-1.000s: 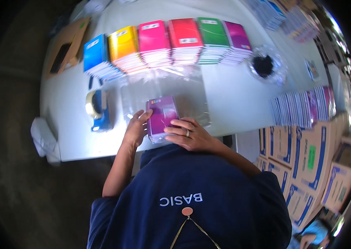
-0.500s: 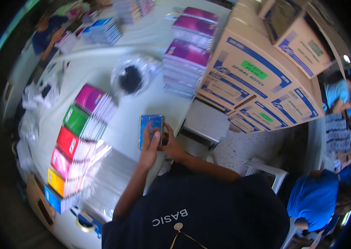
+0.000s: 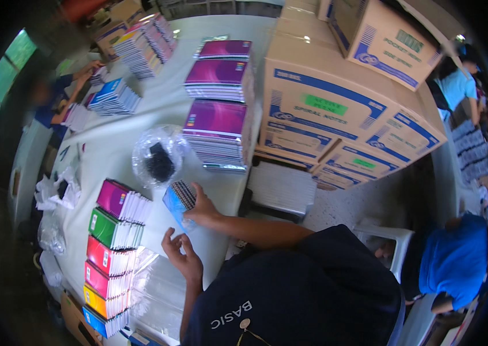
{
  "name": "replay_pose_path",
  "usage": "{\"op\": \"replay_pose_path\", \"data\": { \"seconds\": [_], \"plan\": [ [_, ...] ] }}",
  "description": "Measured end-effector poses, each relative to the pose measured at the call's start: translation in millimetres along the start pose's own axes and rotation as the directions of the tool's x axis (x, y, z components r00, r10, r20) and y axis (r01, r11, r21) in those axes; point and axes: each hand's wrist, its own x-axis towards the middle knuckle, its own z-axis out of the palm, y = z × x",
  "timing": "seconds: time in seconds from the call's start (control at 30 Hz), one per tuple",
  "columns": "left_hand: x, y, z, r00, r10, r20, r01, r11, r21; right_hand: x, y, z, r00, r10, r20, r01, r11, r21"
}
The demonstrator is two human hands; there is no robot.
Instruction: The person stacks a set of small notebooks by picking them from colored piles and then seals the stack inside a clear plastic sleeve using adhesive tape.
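The right forearm reached in from the lower right, its hand at the right edge of a blue pack. Its fingers were clamped on that edge, partly hidden. The left hand rose from below, fingers spread and half curled, just short of the pack. The pack was tilted, spirals showing, on or just above the tabletop, between the purple stacks and the notebook row.

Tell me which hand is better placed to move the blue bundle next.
Right, most likely: the right hand holds the bundle, while the left hand is open, with nothing visible in it.
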Motion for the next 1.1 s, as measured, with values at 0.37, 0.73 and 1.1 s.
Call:
{"op": "replay_pose_path", "data": {
  "seconds": [0.37,0.73,1.1],
  "plan": [
    [-87,-68,-71,0.854,-0.27,-0.444,0.292,0.956,-0.02,-17,-167,-99,0.333,-0.942,0.032,0.325,0.083,-0.942],
    [-122,-94,-169,0.847,-0.106,-0.521,0.387,0.794,0.468,19,-150,-113,0.53,-0.845,-0.064,0.07,0.119,-0.99],
    [-156,-143,-205,0.827,-0.355,-0.436,0.554,0.384,0.738,-106,-20,132,0.37,-0.479,0.796,0.901,0.393,-0.182]
  ]
}}
